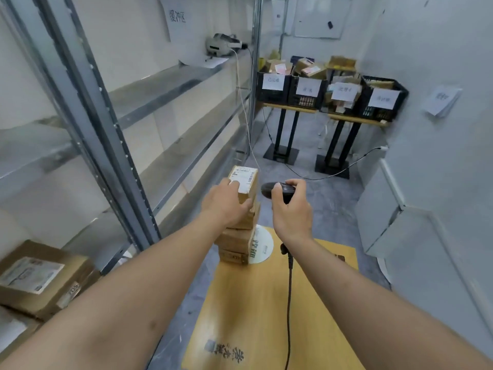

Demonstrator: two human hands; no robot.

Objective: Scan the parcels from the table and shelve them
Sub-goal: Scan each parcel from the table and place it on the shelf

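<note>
The small brown cardboard parcel [245,184] is matt, with a smooth white paper label on top. The black plastic handheld scanner [277,190] has a slight sheen. The tan wooden table top [306,303] looks smooth and matt. The grey metal shelving rack [88,102] is dull, its shelves faintly reflective. The 4 black plastic crates [330,93] carry white paper signs.

You have one wide-angle view, worn on your head, looking forward and down along both forearms. It sits close above the tabletop [269,303], shelving [112,124] running along its left, the room's far end beyond.
</note>
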